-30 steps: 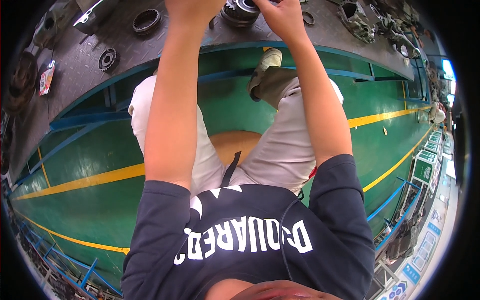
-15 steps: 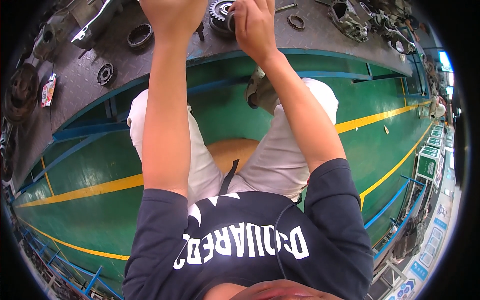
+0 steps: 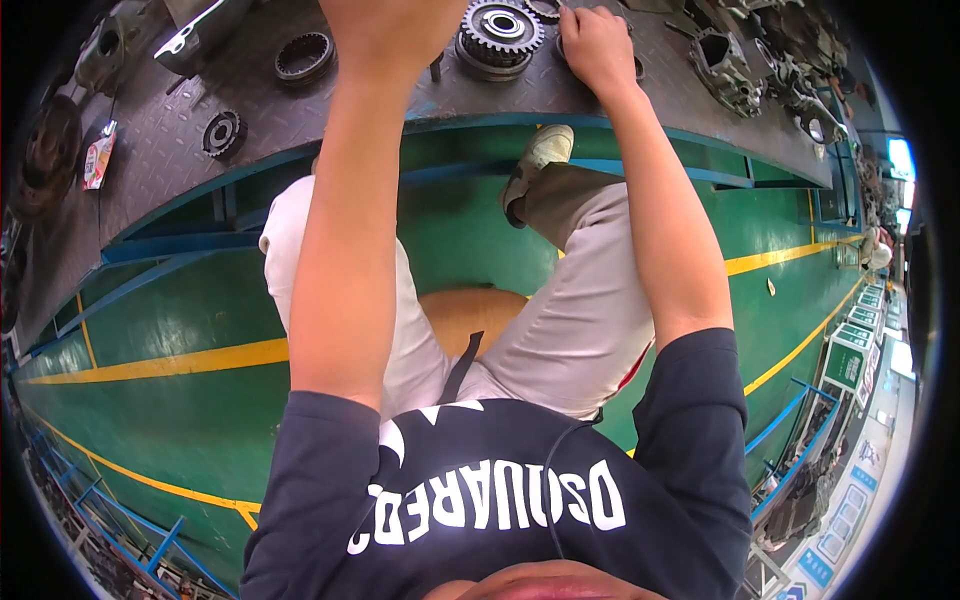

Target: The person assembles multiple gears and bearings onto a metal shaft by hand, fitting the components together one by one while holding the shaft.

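Currently, right hand [image 3: 597,52]: beside gear stack [image 3: 497,40]; grip curled, contents indiscernible.
Left hand [image 3: 395,30]: fingers out of view; cannot tell grip.

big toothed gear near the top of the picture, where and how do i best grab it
Probably by opposite edges of its toothed outer rim, coming down from above on the near side. The big toothed gear faces up on top of a darker round part, its teeth stand out for purchase, and its near edge is uncovered.

Head-worn fisheye — facing down over torso [image 3: 500,435] and bench [image 3: 165,165].
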### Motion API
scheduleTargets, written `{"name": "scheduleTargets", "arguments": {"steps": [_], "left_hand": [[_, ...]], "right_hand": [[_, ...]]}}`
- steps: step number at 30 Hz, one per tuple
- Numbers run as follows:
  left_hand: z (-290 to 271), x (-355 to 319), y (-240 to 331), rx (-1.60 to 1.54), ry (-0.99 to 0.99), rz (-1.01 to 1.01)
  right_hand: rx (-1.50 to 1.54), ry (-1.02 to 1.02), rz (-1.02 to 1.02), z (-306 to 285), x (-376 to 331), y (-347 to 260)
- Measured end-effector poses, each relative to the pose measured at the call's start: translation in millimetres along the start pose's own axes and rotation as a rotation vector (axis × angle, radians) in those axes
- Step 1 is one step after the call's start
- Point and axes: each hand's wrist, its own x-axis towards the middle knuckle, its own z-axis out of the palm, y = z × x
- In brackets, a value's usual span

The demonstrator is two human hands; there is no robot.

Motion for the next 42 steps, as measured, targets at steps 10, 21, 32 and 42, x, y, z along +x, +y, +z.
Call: {"name": "scheduleTargets", "arguments": {"steps": [10,21,32,42], "left_hand": [[-8.6,0.2,11.0,0.009,0.012,-0.042],[-2.0,4.4,29.5,-0.172,0.032,-0.168],[-2.1,10.1,38.6,-0.273,0.056,-0.25],[-6.8,14.8,42.8,-0.269,0.013,-0.333]], "right_hand": [[0.274,-0.286,-0.315,-85.7,-7.8,-107.3],[0.022,-0.428,-0.305,-66.8,-0.6,-112.5],[0.094,-0.536,-0.219,-75.6,-6.8,-106.6],[0.107,-0.583,-0.324,-94.2,6.7,-97.7]]}}
